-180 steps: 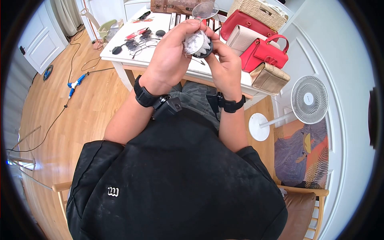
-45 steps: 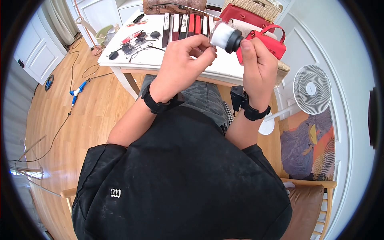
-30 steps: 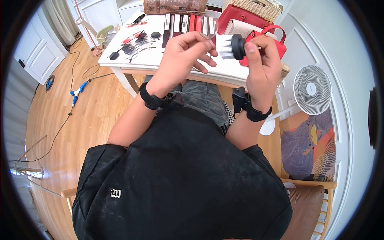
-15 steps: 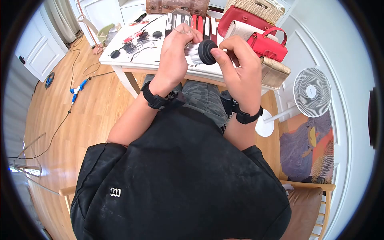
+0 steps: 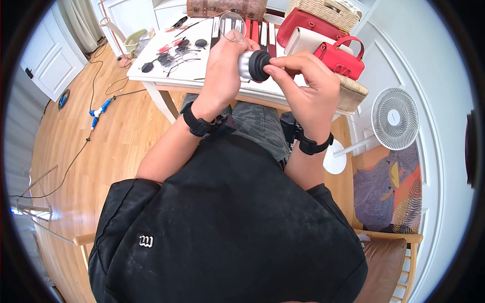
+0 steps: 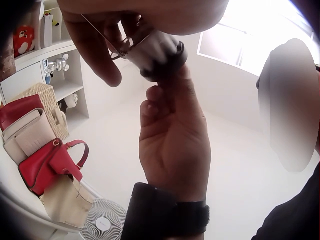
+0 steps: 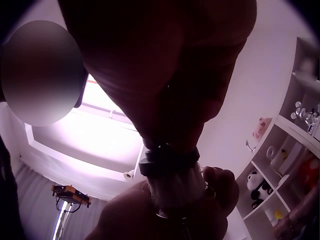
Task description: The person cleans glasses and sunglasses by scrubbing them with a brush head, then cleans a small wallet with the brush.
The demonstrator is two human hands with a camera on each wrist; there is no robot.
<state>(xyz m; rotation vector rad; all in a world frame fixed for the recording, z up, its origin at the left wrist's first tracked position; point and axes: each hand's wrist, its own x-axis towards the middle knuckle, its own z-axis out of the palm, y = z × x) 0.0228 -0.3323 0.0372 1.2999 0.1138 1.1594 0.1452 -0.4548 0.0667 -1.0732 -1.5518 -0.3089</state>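
Observation:
My left hand [image 5: 222,70] holds round wire-rimmed eyeglasses [image 5: 233,27], one clear lens standing up above the fingers. The other lens is hidden by the left hand and the brush. Between my right thumb and fingers, the right hand [image 5: 313,93] pinches the black stepped handle of a short round brush [image 5: 259,65]. Its white bristles point left into the left hand, at the glasses. In the left wrist view the brush [image 6: 165,64] overlaps the thin metal frame near the left fingers. The right wrist view is dark, with the brush [image 7: 170,164] below the right fingertips.
On the white table [image 5: 151,64] lie several eyeglasses and sunglasses [image 5: 174,56] at the left. A row of narrow cases [image 5: 263,35] lies behind the hands, before a brown suitcase [image 5: 227,8]. Handbags [image 5: 339,59] stand at the right, beside a white fan [image 5: 395,119].
The right hand and brush have moved left from beyond the table's middle to the left hand. The left hand has turned, raising one lens. Over the last half second the brush shifts slightly.

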